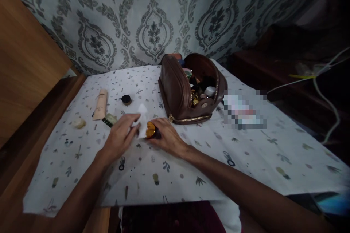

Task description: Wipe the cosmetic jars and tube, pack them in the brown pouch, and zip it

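Note:
My right hand (170, 137) is closed around a small jar with a shiny amber-gold end (150, 130), tilted to the left. A white tissue (142, 113), partly blurred, is pinched in the fingers of my left hand (120, 134) and lies against the jar's gold end. Both hands are just above the cloth, close together. Beside my left hand lies a small dark green and pale item (109, 119), partly covered by the hand. Farther back sits a round black lid or small pot (126, 99); I cannot tell which.
An unzipped brown cosmetic bag (175, 87) full of small containers stands behind my right hand. On the left lie a beige tube (101, 105) and a small cream-coloured item (78, 123). A blurred-out flat object (243, 111) lies right on the patterned tablecloth (191, 182).

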`<state>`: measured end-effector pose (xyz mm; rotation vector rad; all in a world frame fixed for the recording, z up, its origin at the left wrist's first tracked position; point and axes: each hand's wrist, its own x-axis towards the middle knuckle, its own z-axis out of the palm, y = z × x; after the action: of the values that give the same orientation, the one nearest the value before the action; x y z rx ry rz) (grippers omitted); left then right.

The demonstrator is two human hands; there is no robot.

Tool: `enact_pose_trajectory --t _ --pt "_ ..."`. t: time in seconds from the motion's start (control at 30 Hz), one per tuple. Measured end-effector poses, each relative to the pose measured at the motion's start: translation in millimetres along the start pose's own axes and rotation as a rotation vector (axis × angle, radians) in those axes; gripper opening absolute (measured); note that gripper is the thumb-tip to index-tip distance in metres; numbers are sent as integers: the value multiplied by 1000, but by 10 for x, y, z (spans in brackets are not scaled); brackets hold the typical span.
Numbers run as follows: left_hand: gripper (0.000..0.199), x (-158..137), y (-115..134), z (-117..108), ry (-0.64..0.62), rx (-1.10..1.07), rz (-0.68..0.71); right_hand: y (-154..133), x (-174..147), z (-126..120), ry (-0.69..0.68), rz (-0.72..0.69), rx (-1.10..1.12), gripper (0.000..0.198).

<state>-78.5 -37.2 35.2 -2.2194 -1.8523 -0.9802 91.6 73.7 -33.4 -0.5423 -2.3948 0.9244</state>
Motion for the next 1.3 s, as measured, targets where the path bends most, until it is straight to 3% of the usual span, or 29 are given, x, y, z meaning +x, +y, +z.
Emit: enact_pose_trajectory --t 0.13,0.27,0.43,0.6,0.8,0.9,1.07,1.3 --pt "55 -31 71 136 -233 16 265 34 4 32 26 -29 -5 23" --pt "68 -53 61 197 -318 109 270 45 25 41 22 -19 -24 12" --pt "66 -66 66 198 -363 279 187 41 34 28 7 -1 -42 16" --pt "62 -88 85 253 -340 350 80 38 29 24 -5 -14 -18 38" --pt "40 22 253 324 -380 298 -300 30 20 45 27 -3 -20 33" --pt "27 78 292 340 -353 196 -417 12 7 45 54 -15 -33 40" --pt "21 62 168 375 -181 -38 -442 -31 -7 32 65 -23 -43 38" --pt "20 38 56 374 -13 -304 -636 -58 -4 -21 46 26 152 43"
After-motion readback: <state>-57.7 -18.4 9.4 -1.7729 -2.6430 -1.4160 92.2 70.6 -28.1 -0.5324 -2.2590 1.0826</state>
